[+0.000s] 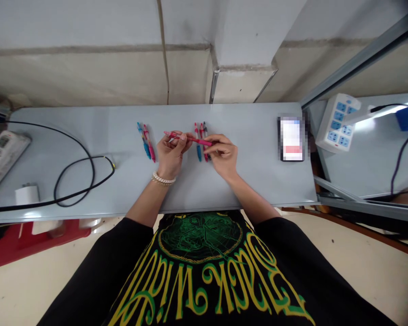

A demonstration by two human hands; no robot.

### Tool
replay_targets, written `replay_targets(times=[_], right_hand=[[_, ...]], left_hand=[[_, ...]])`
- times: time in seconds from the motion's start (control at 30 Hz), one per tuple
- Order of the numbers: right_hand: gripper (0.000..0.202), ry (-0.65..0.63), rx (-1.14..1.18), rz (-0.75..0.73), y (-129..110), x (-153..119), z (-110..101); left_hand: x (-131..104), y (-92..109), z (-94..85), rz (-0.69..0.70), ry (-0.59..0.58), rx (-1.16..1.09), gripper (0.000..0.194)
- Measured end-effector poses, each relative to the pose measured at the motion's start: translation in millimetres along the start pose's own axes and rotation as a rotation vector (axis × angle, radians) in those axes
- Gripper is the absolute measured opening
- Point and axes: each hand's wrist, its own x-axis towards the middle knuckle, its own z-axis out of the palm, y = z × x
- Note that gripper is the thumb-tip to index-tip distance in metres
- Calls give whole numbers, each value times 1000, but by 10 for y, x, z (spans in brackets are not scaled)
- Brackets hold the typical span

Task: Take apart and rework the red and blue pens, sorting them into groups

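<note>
Two hands share one pink pen [205, 143], which lies crosswise in front of the person's chest, its right end tipped slightly nearer the body. Neither hand has any distance to cover: the left hand [172, 151] is closed round the pen's left stretch, thumb laid along the top and fingers curled beneath, while the right hand [225, 154] pinches the pink grip at the right end between thumb and fingertips. Whether the point is bare I can't make out from where I stand.

The left forearm, a pale bracelet [163, 179] at its wrist, comes up almost straight; the right one slants in from the side, back of the hand uppermost.

Passing under the pen, as seen from above, is a trio of pens [199, 153] on the worktop [258, 185], pointing away from the person and so running across the held one. Just left of the pen lies a pair of pens [146, 148], one blue, one pink, on a slant. Well to its right is a phone [292, 140]; far to its left, a black cable [47, 202] loops beside a white plug [27, 194].
</note>
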Motion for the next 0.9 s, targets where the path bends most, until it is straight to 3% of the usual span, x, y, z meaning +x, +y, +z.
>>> replay_targets(times=[0.13, 0.23, 0.3, 0.47, 0.6, 0.9], right_hand=[[14, 5, -19, -66, -2, 6, 10], [32, -34, 47, 48, -2, -23, 52], [32, -50, 55, 115, -7, -35, 62], [25, -36, 49, -2, -36, -10, 35], [27, -32, 98, 145, -60, -4, 31], [34, 121, 141, 200, 15, 47, -52]], left_hand=[[4, 6, 5, -10, 9, -26, 49], [-2, 6, 19, -20, -2, -41, 49], [-7, 7, 26, -21, -10, -49, 48], [-7, -13, 4, -8, -29, -51, 45], [10, -46, -44, 12, -30, -35, 43], [122, -27, -153, 128, 41, -27, 42]])
